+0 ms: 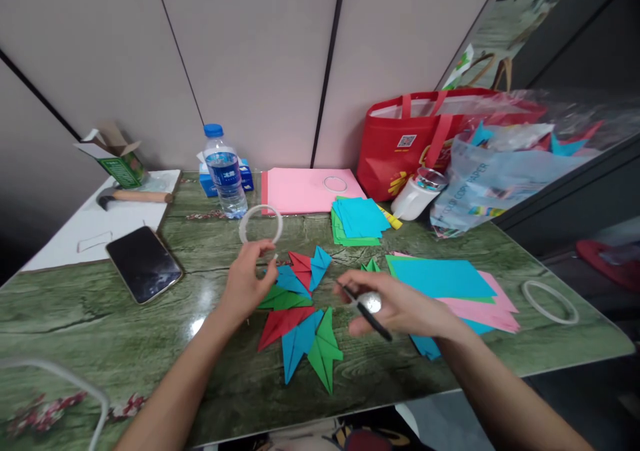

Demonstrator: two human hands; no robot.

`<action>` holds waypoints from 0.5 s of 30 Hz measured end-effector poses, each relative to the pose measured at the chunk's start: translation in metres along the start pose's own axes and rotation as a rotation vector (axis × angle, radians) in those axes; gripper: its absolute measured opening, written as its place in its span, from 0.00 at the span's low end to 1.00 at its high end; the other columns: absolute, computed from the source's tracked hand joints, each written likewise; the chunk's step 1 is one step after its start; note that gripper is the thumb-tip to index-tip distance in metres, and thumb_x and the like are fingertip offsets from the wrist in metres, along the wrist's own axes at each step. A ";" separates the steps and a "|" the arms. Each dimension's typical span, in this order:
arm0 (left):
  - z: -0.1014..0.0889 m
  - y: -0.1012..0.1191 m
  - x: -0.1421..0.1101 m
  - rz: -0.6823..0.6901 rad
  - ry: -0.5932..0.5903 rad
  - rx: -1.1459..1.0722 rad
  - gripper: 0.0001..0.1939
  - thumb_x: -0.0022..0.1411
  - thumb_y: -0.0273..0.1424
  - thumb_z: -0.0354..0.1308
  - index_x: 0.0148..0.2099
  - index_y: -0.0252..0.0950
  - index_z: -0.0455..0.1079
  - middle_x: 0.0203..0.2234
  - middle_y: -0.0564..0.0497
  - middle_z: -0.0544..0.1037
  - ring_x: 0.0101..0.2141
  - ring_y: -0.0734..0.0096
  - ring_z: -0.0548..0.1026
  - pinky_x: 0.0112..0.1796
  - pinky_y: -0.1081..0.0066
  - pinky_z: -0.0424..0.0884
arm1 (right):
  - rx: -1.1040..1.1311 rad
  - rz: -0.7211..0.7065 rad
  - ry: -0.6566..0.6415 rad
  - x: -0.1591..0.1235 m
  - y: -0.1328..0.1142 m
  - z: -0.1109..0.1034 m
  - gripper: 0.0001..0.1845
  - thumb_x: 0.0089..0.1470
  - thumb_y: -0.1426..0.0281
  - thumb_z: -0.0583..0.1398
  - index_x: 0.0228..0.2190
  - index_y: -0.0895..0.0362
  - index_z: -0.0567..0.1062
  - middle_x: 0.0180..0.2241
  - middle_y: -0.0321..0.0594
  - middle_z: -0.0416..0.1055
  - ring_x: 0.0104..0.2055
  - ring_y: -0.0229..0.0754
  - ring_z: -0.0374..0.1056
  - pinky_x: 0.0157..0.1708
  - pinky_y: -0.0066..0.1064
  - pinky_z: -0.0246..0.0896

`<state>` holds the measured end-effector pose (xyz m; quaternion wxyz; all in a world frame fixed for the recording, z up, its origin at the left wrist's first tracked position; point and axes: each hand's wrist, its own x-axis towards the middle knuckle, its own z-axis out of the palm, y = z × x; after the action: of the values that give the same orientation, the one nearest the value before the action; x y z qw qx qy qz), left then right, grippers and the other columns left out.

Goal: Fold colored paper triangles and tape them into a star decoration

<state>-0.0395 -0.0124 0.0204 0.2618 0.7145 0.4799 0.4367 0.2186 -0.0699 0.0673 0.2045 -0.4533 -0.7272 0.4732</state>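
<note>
My left hand has its thumb and fingers curled at the lower rim of a whitish tape roll, which stands up from them. A small white bit shows at the thumb tip. In my right hand is a slim black tool, tilted down to the right; blur hides whether it is scissors or a knife. Between the hands lies an open curve of folded paper pieces, among them a red piece, a blue piece and a green piece. Another green folded piece sits beyond my right hand.
Blue sheets lie over pink ones at right, near another tape ring. Behind are small blue squares, a pink stack, a bottle, a white cup and a red bag. A phone and hammer lie left.
</note>
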 end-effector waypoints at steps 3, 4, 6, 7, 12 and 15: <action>-0.001 -0.025 0.006 0.001 0.048 0.238 0.12 0.55 0.32 0.57 0.42 0.35 0.67 0.41 0.41 0.73 0.46 0.53 0.69 0.48 0.57 0.64 | -0.503 0.296 0.347 -0.020 0.028 -0.033 0.21 0.40 0.70 0.66 0.41 0.53 0.73 0.35 0.38 0.73 0.35 0.43 0.68 0.30 0.29 0.58; -0.001 -0.033 0.008 -0.002 0.019 0.288 0.12 0.56 0.33 0.57 0.42 0.34 0.67 0.41 0.40 0.73 0.46 0.52 0.69 0.48 0.56 0.63 | -0.647 0.424 0.416 -0.026 0.041 -0.044 0.22 0.40 0.72 0.65 0.41 0.53 0.73 0.35 0.39 0.74 0.33 0.44 0.69 0.28 0.29 0.57; -0.002 -0.044 0.009 -0.006 -0.028 0.372 0.12 0.57 0.35 0.57 0.41 0.33 0.68 0.41 0.39 0.74 0.46 0.51 0.68 0.49 0.54 0.63 | -0.830 0.620 0.425 -0.037 0.067 -0.062 0.23 0.40 0.75 0.63 0.42 0.53 0.74 0.35 0.41 0.74 0.33 0.46 0.70 0.25 0.29 0.54; -0.002 -0.046 0.009 -0.008 -0.034 0.404 0.13 0.56 0.36 0.57 0.41 0.33 0.68 0.41 0.39 0.73 0.46 0.51 0.69 0.49 0.54 0.63 | -0.880 0.678 0.398 -0.041 0.078 -0.068 0.22 0.40 0.75 0.62 0.42 0.54 0.74 0.35 0.42 0.75 0.34 0.47 0.70 0.25 0.29 0.54; -0.001 -0.029 0.007 0.067 0.130 0.345 0.14 0.57 0.41 0.58 0.39 0.34 0.70 0.39 0.44 0.74 0.40 0.61 0.71 0.36 0.66 0.70 | -1.055 0.776 0.255 -0.044 0.091 -0.069 0.24 0.43 0.76 0.61 0.46 0.59 0.71 0.40 0.50 0.73 0.42 0.51 0.69 0.30 0.30 0.55; 0.004 -0.010 0.002 0.183 0.062 0.183 0.11 0.60 0.39 0.57 0.34 0.35 0.70 0.28 0.51 0.74 0.29 0.72 0.71 0.29 0.74 0.67 | -1.104 0.715 0.254 -0.033 0.072 -0.056 0.23 0.43 0.74 0.62 0.44 0.55 0.72 0.42 0.49 0.72 0.45 0.53 0.68 0.31 0.31 0.55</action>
<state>-0.0399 -0.0064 0.0112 0.1399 0.7623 0.4583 0.4350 0.3095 -0.0600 0.0354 -0.1426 -0.7568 -0.6377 0.0134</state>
